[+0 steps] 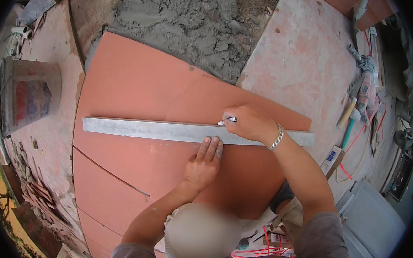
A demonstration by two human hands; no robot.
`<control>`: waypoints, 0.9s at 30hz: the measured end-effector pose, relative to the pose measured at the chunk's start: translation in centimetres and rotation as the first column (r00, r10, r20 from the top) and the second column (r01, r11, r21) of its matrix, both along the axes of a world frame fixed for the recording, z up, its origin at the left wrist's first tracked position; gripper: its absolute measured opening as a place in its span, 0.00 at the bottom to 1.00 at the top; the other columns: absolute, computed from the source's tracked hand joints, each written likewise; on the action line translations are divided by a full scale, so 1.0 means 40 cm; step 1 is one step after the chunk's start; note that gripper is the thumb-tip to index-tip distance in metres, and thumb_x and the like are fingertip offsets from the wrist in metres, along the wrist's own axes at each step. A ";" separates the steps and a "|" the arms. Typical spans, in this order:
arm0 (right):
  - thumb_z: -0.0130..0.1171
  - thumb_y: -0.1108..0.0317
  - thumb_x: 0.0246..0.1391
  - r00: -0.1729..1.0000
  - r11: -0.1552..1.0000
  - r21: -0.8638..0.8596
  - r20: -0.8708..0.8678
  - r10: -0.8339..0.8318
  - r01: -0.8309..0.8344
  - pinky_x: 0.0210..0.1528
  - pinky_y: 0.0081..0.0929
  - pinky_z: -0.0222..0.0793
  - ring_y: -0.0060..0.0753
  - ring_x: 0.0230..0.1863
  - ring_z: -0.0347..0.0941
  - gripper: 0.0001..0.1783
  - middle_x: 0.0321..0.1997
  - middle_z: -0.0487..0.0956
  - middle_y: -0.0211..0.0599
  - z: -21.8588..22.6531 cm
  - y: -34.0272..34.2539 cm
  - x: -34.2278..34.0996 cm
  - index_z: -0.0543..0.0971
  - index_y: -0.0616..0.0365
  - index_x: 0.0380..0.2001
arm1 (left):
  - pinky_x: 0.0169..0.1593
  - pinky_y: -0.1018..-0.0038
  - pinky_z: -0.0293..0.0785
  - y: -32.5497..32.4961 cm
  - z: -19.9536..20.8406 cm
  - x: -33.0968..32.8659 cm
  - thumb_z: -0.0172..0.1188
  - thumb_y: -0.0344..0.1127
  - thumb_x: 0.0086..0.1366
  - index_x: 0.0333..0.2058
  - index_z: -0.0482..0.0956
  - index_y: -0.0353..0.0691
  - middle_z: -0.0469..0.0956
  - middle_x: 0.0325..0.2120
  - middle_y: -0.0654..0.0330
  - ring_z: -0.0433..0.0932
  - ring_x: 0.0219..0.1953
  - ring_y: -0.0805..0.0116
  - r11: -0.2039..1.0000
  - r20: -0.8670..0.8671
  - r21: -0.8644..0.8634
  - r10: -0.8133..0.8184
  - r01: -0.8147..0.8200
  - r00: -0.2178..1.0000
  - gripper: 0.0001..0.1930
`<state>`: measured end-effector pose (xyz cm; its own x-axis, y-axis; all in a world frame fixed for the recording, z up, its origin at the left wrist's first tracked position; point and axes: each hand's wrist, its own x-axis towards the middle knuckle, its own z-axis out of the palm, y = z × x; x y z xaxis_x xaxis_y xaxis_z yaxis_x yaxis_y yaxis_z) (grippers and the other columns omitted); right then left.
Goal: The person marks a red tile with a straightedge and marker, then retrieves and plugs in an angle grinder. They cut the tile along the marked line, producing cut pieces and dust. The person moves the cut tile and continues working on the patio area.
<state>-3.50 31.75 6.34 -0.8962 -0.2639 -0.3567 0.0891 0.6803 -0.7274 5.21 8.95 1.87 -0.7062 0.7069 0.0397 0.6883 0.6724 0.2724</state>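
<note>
A silver metal straightedge (144,129) lies across a large terracotta-coloured tile (126,82), sloping slightly down to the right. My left hand (203,163) presses its outstretched fingertips on the bar's near edge, close to the middle. Just right of there, my right hand (253,124) is closed around a slim white marking pen (222,122). Its tip meets the far edge of the straightedge; whether it touches the tile cannot be made out. Any mark under the hand is hidden. A metal bracelet (277,137) circles my right wrist.
Wet grey mortar (170,26) spreads beyond the tile's far edge. A dirty bucket (52,84) stands at the left, above broken tile pieces (39,196). On the right lie a power tool (369,89), a wooden-handled trowel (347,113) and cords. A grey case (375,213) sits lower right.
</note>
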 end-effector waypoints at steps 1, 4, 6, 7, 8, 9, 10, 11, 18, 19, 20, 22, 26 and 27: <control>0.59 0.64 0.57 1.000 0.999 0.033 0.009 0.006 -0.007 0.37 0.44 0.73 0.53 0.34 0.79 0.09 0.30 0.82 0.48 0.010 0.026 0.009 0.82 0.59 0.30 | 0.35 0.67 0.85 0.000 0.000 -0.001 0.57 0.29 0.61 0.54 0.82 0.41 0.78 0.59 0.56 0.79 0.60 0.57 1.000 0.001 0.004 -0.002 0.002 1.000 0.22; 0.61 0.64 0.56 0.998 0.996 0.083 0.054 -0.022 0.018 0.36 0.44 0.73 0.52 0.32 0.78 0.09 0.28 0.82 0.46 0.052 0.100 0.043 0.82 0.59 0.30 | 0.35 0.68 0.85 -0.003 0.000 -0.002 0.56 0.29 0.61 0.55 0.81 0.41 0.78 0.59 0.56 0.79 0.60 0.57 1.000 0.010 0.010 -0.009 0.009 1.000 0.22; 0.62 0.63 0.57 0.992 0.989 0.146 0.122 -0.039 0.021 0.35 0.42 0.73 0.51 0.31 0.78 0.09 0.27 0.82 0.45 0.076 0.128 0.051 0.83 0.58 0.31 | 0.36 0.67 0.85 -0.007 0.000 -0.003 0.55 0.29 0.61 0.56 0.81 0.41 0.78 0.59 0.55 0.79 0.60 0.57 1.000 0.018 0.003 -0.014 0.014 1.000 0.23; 0.62 0.63 0.57 0.982 0.981 0.190 0.180 -0.065 0.031 0.35 0.42 0.73 0.50 0.31 0.79 0.09 0.27 0.82 0.45 0.083 0.127 0.049 0.83 0.58 0.31 | 0.36 0.67 0.85 -0.008 0.001 -0.003 0.55 0.29 0.61 0.56 0.81 0.40 0.78 0.59 0.55 0.79 0.60 0.57 1.000 0.022 -0.005 -0.019 0.019 1.000 0.23; 0.62 0.63 0.57 0.987 0.991 0.117 0.134 -0.088 0.072 0.34 0.40 0.73 0.47 0.30 0.78 0.09 0.27 0.82 0.45 0.085 0.116 0.043 0.83 0.58 0.33 | 0.36 0.67 0.85 -0.009 0.001 -0.003 0.55 0.29 0.61 0.56 0.81 0.40 0.78 0.60 0.55 0.79 0.60 0.56 1.000 0.026 -0.021 -0.020 0.021 0.999 0.23; 0.62 0.63 0.57 0.985 0.990 0.069 0.113 -0.129 0.121 0.33 0.38 0.72 0.45 0.29 0.78 0.10 0.27 0.82 0.45 0.083 0.094 0.032 0.83 0.58 0.34 | 0.36 0.68 0.85 -0.010 0.000 -0.003 0.54 0.30 0.61 0.57 0.80 0.40 0.78 0.60 0.55 0.79 0.60 0.56 1.000 0.018 -0.006 -0.016 0.016 1.000 0.23; 0.62 0.64 0.57 0.973 0.982 0.071 0.140 -0.185 0.177 0.33 0.36 0.72 0.42 0.28 0.78 0.10 0.28 0.82 0.46 0.079 0.066 0.020 0.83 0.59 0.35 | 0.36 0.68 0.85 -0.010 -0.001 -0.003 0.54 0.30 0.62 0.57 0.80 0.40 0.78 0.60 0.55 0.79 0.60 0.56 1.000 0.012 0.003 -0.014 0.014 1.000 0.23; 0.62 0.63 0.57 0.983 0.984 -0.042 0.079 -0.169 0.172 0.33 0.35 0.72 0.41 0.28 0.78 0.10 0.27 0.82 0.45 0.072 0.028 0.005 0.83 0.59 0.36 | 0.36 0.68 0.85 -0.010 -0.001 -0.003 0.54 0.30 0.62 0.57 0.80 0.40 0.78 0.60 0.54 0.79 0.60 0.56 1.000 0.010 0.009 -0.016 0.016 1.000 0.23; 0.60 0.64 0.58 0.996 0.961 -0.268 -0.047 -0.079 0.064 0.37 0.44 0.74 0.50 0.31 0.81 0.09 0.28 0.83 0.46 -0.016 -0.244 -0.097 0.83 0.57 0.34 | 0.38 0.65 0.85 -0.020 -0.009 0.009 0.53 0.30 0.63 0.56 0.80 0.37 0.79 0.58 0.52 0.78 0.61 0.54 0.999 0.115 0.037 -0.024 0.019 0.993 0.22; 0.59 0.64 0.57 0.998 0.974 -0.223 -0.024 -0.056 0.049 0.38 0.45 0.74 0.51 0.31 0.80 0.09 0.28 0.83 0.46 -0.024 -0.258 -0.102 0.83 0.58 0.33 | 0.38 0.65 0.85 -0.020 -0.010 0.010 0.53 0.30 0.63 0.56 0.80 0.37 0.79 0.58 0.52 0.78 0.61 0.54 0.999 0.129 0.024 -0.029 0.026 0.991 0.23; 0.59 0.64 0.57 0.998 0.978 -0.205 -0.044 -0.049 0.039 0.38 0.46 0.74 0.52 0.31 0.80 0.09 0.28 0.83 0.47 -0.029 -0.264 -0.105 0.82 0.58 0.33 | 0.39 0.65 0.85 -0.020 -0.011 0.011 0.53 0.30 0.63 0.56 0.80 0.37 0.78 0.58 0.52 0.77 0.62 0.53 0.999 0.142 0.012 -0.033 0.032 0.989 0.23; 0.58 0.65 0.56 0.997 0.988 -0.152 -0.075 -0.027 0.015 0.37 0.47 0.73 0.54 0.32 0.79 0.09 0.29 0.83 0.47 -0.034 -0.251 -0.103 0.82 0.58 0.31 | 0.39 0.65 0.85 -0.017 -0.010 0.012 0.52 0.30 0.63 0.56 0.80 0.37 0.78 0.59 0.53 0.77 0.62 0.54 1.000 0.127 0.026 -0.016 0.013 0.992 0.23; 0.59 0.66 0.54 0.994 0.998 -0.050 -0.107 0.017 -0.022 0.36 0.46 0.73 0.55 0.32 0.79 0.07 0.30 0.82 0.46 -0.017 -0.149 -0.067 0.81 0.57 0.28 | 0.38 0.66 0.85 -0.010 -0.002 0.005 0.57 0.30 0.60 0.51 0.83 0.38 0.79 0.57 0.53 0.80 0.59 0.55 1.000 0.045 0.031 0.005 -0.007 0.999 0.20; 0.59 0.66 0.53 0.995 0.999 -0.024 -0.100 0.022 -0.025 0.36 0.47 0.72 0.55 0.32 0.78 0.07 0.29 0.82 0.46 -0.008 -0.111 -0.051 0.80 0.57 0.28 | 0.37 0.66 0.85 -0.009 0.000 0.003 0.57 0.30 0.60 0.52 0.83 0.38 0.79 0.57 0.53 0.80 0.59 0.55 0.999 0.032 0.033 -0.002 0.001 0.999 0.20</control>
